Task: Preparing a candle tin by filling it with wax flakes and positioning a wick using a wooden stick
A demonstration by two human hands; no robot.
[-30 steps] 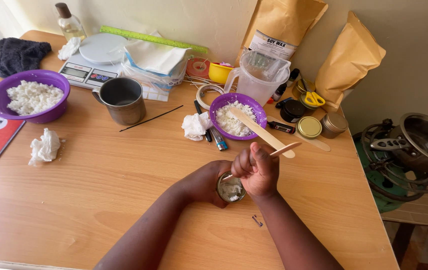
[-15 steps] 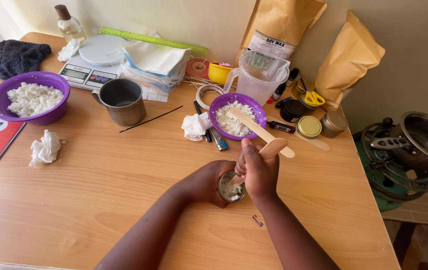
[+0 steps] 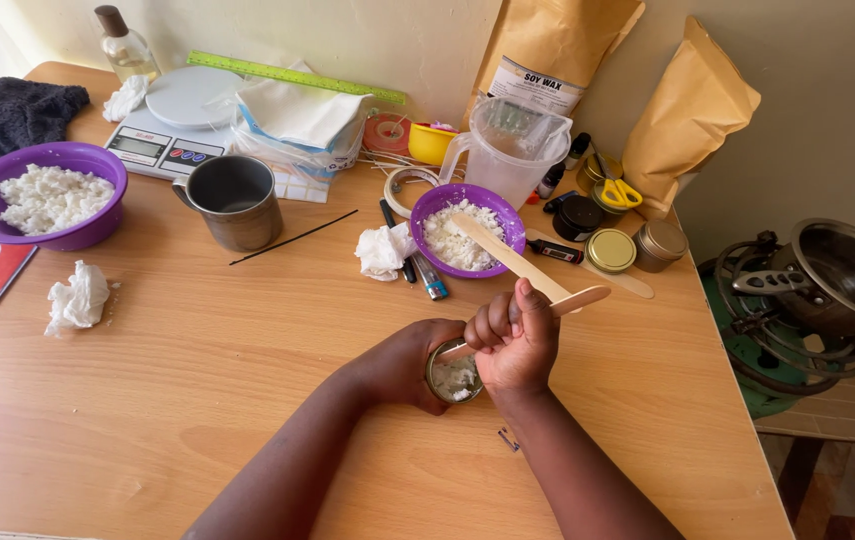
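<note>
- While the left hand (image 3: pixel 409 362) is wrapping around the small tin (image 3: pixel 453 376) near the front of the table (image 3: pixel 197 400), its fingers are curling closed on the tin's side and steadying it.
- The right hand (image 3: pixel 513 342) is gripping a wooden stick (image 3: pixel 567 301) in a closed fist, and the stick's lower end is dipping into the tin.
- White flakes are sitting in the tin, seemingly near its rim; filling looks well along, though no wick is showing.
- The small purple bowl (image 3: pixel 467 236) just beyond is holding more flakes, with a second flat stick (image 3: pixel 507 258) lying across it.
- Counting: two purple bowls, the bigger one (image 3: pixel 39 205) at far left; two brown bags (image 3: pixel 687 115) by the wall; two crumpled tissues (image 3: pixel 77 298); one metal mug (image 3: pixel 232 200); one scale (image 3: pixel 172 125); one clear jug (image 3: pixel 507 150); one scissors (image 3: pixel 619 194).
</note>
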